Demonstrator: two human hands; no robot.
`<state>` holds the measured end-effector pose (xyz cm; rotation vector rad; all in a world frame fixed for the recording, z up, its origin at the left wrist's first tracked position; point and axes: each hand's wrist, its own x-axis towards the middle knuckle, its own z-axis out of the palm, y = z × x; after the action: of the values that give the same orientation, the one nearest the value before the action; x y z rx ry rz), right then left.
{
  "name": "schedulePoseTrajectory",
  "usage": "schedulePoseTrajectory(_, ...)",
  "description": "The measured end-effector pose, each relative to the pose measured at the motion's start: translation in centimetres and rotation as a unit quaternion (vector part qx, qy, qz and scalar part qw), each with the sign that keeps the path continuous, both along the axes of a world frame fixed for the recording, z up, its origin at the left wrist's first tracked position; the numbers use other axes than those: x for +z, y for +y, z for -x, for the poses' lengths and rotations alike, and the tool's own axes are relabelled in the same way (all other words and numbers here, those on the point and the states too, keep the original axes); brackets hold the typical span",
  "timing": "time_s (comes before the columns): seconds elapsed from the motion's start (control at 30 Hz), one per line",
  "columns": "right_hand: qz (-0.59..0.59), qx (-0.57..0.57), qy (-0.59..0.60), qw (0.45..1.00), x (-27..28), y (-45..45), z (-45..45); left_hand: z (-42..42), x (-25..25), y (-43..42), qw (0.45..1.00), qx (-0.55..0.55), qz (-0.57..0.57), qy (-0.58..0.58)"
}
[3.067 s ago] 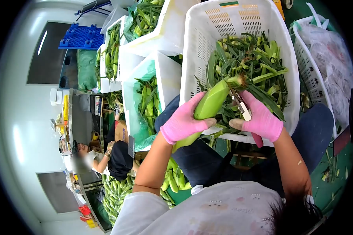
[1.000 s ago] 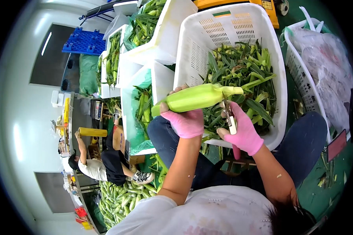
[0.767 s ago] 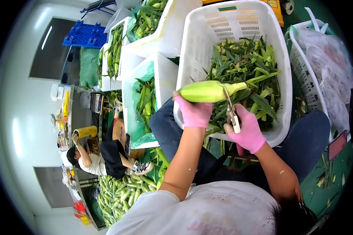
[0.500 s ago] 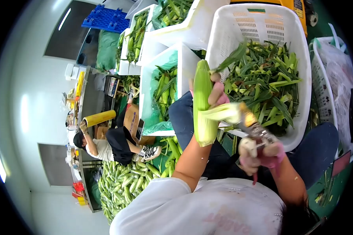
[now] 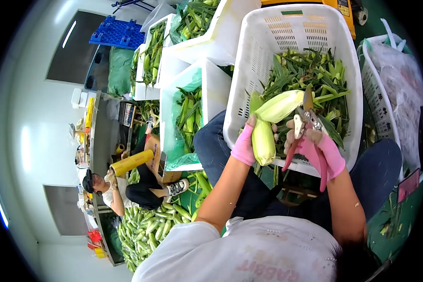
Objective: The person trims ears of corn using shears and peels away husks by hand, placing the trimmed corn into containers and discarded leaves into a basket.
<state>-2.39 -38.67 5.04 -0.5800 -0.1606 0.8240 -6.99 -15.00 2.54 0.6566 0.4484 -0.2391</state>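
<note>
My left hand [image 5: 246, 143], in a pink and white glove, is closed around an ear of corn [image 5: 264, 146] in pale green husk. A broad husk leaf [image 5: 280, 107] folds away from the ear toward the shears. My right hand [image 5: 320, 146], gloved alike, grips red-handled pruning shears [image 5: 306, 121], blades pointing away from me and beside the leaf's end. Whether the blades touch the leaf I cannot tell. Both hands are over the near side of a white plastic basket [image 5: 233, 101] that holds a heap of green husks [image 5: 331, 70].
White foam boxes [image 5: 218, 87] with corn stand left of the basket. Another basket [image 5: 383, 103] with clear plastic lies at right. A seated person [image 5: 141, 193] holds a yellow roll [image 5: 132, 162] beside a pile of wrapped corn [image 5: 148, 230].
The ear has tipped and moved lower over the basket, its husk leaf now folded away from me. The shears have swung upright beside it. The other person's yellow roll has shifted.
</note>
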Motion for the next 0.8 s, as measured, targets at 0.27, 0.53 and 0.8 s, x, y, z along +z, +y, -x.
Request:
schedulePoseTrajectory(0.27,-0.029,-0.035,0.080,0.996,-0.3,0.5,-0.1,0.3,-0.3,-0.3,0.997,0.011,-0.078,-0.006)
schedulePoseTrajectory(0.53,-0.054,-0.135,0.136,0.980,-0.4,-1.5,-2.8,1.5,0.6,0.6,0.988,0.004,-0.156,-0.012)
schedulePoseTrajectory(0.8,-0.095,-0.167,0.198,0.961,-0.9,-2.1,-3.0,1.8,0.7,1.0,0.989,0.019,-0.142,-0.027)
